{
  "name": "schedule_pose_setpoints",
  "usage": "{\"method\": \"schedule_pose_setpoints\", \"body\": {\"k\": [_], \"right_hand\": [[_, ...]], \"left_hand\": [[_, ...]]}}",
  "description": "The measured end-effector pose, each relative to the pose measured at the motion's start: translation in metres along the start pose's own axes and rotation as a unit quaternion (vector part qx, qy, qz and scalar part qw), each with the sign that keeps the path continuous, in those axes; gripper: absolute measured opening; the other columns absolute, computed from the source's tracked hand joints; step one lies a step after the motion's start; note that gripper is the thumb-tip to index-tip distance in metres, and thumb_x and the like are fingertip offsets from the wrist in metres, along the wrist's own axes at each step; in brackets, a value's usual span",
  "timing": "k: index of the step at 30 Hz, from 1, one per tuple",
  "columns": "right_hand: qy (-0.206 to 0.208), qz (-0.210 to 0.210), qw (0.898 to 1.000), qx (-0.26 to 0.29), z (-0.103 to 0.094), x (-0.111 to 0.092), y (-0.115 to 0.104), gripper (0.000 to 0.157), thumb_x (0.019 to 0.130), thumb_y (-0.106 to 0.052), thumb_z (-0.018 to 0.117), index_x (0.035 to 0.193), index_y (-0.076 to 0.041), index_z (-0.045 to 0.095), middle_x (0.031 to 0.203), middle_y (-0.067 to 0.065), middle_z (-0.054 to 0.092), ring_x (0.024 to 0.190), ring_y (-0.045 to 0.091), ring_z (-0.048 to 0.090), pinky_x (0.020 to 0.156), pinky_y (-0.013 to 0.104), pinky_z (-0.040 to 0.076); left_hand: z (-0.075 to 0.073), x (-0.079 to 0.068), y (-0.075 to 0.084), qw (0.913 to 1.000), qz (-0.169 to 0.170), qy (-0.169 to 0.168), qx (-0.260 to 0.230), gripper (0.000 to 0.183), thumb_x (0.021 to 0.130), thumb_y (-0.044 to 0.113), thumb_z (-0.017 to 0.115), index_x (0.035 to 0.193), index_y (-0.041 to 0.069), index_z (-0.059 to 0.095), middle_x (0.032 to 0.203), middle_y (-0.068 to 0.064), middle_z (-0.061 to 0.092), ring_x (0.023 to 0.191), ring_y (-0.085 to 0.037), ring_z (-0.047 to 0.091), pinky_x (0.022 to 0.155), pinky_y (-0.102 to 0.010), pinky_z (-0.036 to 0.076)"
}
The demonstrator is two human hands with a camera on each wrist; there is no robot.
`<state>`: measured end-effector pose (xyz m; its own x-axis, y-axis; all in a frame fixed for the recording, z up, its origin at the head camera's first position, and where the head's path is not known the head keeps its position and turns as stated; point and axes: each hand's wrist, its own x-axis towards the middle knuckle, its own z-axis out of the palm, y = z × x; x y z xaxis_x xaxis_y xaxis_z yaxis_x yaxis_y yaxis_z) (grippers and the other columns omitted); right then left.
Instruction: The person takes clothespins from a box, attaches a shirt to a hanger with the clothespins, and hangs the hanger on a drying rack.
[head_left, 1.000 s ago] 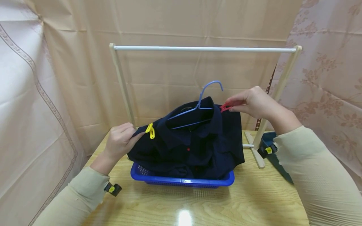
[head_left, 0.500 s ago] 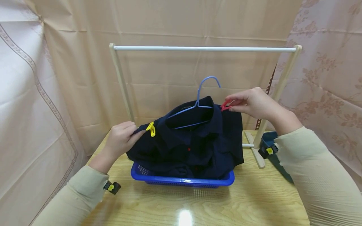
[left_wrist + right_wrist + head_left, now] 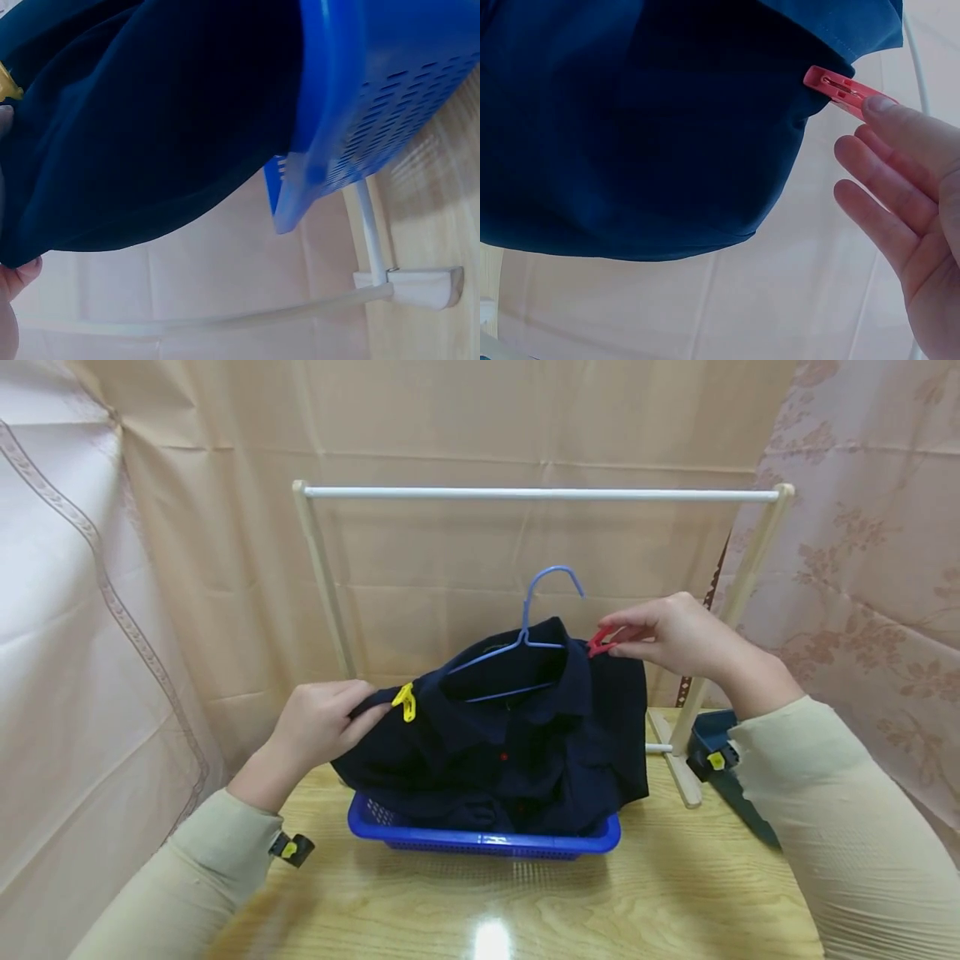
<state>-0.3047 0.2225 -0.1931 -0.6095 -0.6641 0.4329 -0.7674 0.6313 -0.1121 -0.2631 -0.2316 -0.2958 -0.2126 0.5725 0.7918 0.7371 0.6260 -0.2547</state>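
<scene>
A dark navy shirt (image 3: 480,752) with red buttons hangs on a light-blue hanger (image 3: 525,618), its lower part bunched in a blue basket (image 3: 487,841). My left hand (image 3: 318,722) pinches the shirt's shoulder cloth between thumb and fingers, just left of a yellow clothespin (image 3: 405,702) clipped on the shirt. At the other shoulder, my right hand (image 3: 678,631) pinches the handles of a red clothespin (image 3: 600,642). In the right wrist view the tip of the red clothespin (image 3: 825,79) meets the shirt's edge, while my other fingers stay off the cloth.
Behind the basket stands a rack with a white top bar (image 3: 540,493) and pale wooden posts (image 3: 757,552). A dark green item (image 3: 716,727) lies by the rack's right foot (image 3: 686,781). Everything rests on a wood-grain table (image 3: 420,902), with curtains (image 3: 450,427) around it.
The hanger's hook has risen and tilted slightly left. The red clothespin's handles have spread apart in my right hand. My left hand and the yellow clothespin have shifted up a little.
</scene>
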Motion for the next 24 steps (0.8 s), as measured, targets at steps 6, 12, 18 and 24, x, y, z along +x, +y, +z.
{"method": "schedule_pose_setpoints", "body": {"k": [6,12,18,24], "right_hand": [[0.004,0.012,1.0,-0.006,-0.0029,-0.0008,-0.0017,0.034,0.08,-0.008,0.075,0.113,-0.009,0.068,0.1,0.003,0.07,0.079,0.012,0.068,0.067,0.029,0.054],[-0.005,0.022,1.0,0.006,-0.0036,-0.0025,-0.0017,0.035,0.08,-0.006,0.073,0.115,-0.009,0.067,0.102,0.005,0.069,0.084,0.017,0.068,0.07,0.034,0.054],[-0.004,0.024,1.0,0.01,-0.0036,-0.0041,-0.0014,0.035,0.08,-0.006,0.074,0.115,-0.01,0.067,0.103,0.006,0.069,0.085,0.019,0.068,0.071,0.037,0.054],[-0.013,0.045,0.999,0.006,-0.0037,-0.0042,-0.0029,0.036,0.081,-0.008,0.073,0.117,-0.011,0.066,0.104,0.005,0.069,0.084,0.016,0.068,0.07,0.033,0.054]], "left_hand": [[-0.0047,0.007,0.0002,0.9993,-0.001,-0.029,0.023,0.029,0.089,0.035,0.059,0.089,0.006,0.058,0.053,0.004,0.045,0.039,-0.012,0.042,0.036,-0.027,0.033],[-0.0065,0.0093,0.0029,0.9983,0.009,-0.051,0.028,0.029,0.093,0.036,0.055,0.084,0.008,0.057,0.052,0.005,0.042,0.039,-0.012,0.04,0.036,-0.027,0.03],[-0.0052,0.0093,0.003,0.9974,0.048,-0.044,0.032,0.037,0.095,0.035,0.051,0.066,0.013,0.043,0.052,0.008,0.027,0.039,-0.008,0.026,0.038,-0.023,0.019],[-0.0032,0.0095,0.0025,0.9953,0.09,-0.021,0.031,0.042,0.096,0.032,0.05,0.06,0.016,0.035,0.058,0.011,0.018,0.043,-0.006,0.016,0.04,-0.022,0.013]]}}
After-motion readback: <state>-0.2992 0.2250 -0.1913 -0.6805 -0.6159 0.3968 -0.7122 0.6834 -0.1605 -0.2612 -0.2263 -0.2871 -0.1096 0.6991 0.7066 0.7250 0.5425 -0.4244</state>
